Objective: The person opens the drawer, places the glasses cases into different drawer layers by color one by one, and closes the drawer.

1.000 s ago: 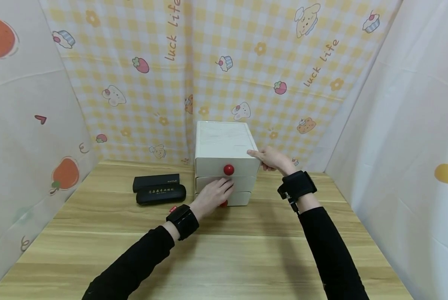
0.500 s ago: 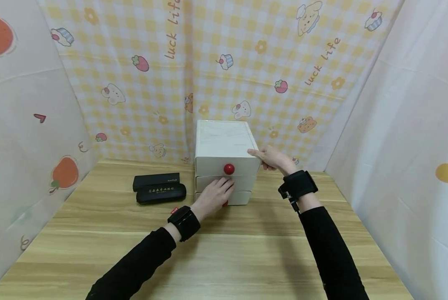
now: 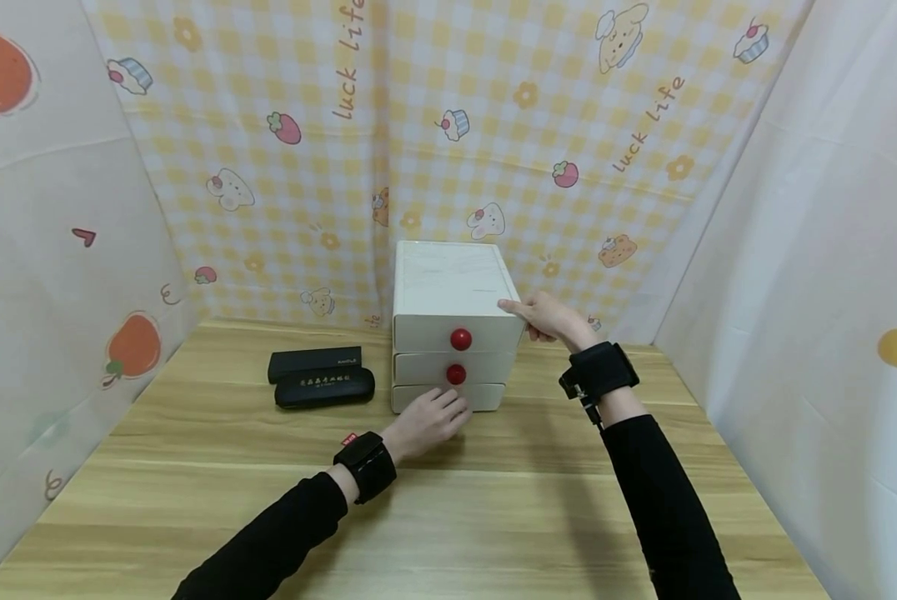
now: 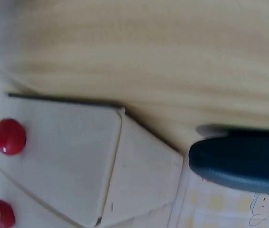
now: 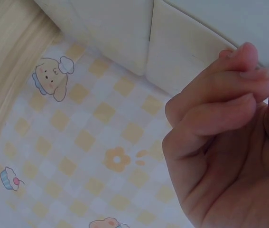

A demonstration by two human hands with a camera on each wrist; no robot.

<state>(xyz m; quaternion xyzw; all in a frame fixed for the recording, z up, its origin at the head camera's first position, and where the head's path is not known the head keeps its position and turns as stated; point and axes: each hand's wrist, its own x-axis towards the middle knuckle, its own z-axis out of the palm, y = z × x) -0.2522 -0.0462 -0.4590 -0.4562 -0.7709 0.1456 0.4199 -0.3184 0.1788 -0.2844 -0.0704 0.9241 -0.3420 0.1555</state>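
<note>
Three-drawer cabinet: we see the white cabinet [image 3: 452, 275] standing upright at the middle far part of the wooden table [image 3: 568, 508]; its longer top direction seems to run near to far, its drawer fronts facing us, every drawer pushed in.
Left hand: our left hand [image 3: 428, 423] is at the near side, before the bottom drawer [image 3: 488, 398], fingers bent and close together; whether they touch a knob, we cannot tell.
Red knobs: the middle knob [image 3: 456, 374] lies just above and beyond the left fingers, the top knob [image 3: 460, 339] above that; the bottom knob [image 4: 9, 136] shows uncovered only in the left wrist view.
Right hand: our right hand [image 3: 549, 318] grips the cabinet's near right top corner, thumb side on top, other fingers curled against the right side.
Nearer hand: for the bottom drawer, we judge it the left, its arm reaching in from the near left.
Black cases: left of the cabinet and apart from it, a rounded glasses case [image 3: 324, 388] lies before a rectangular case [image 3: 315, 363].
</note>
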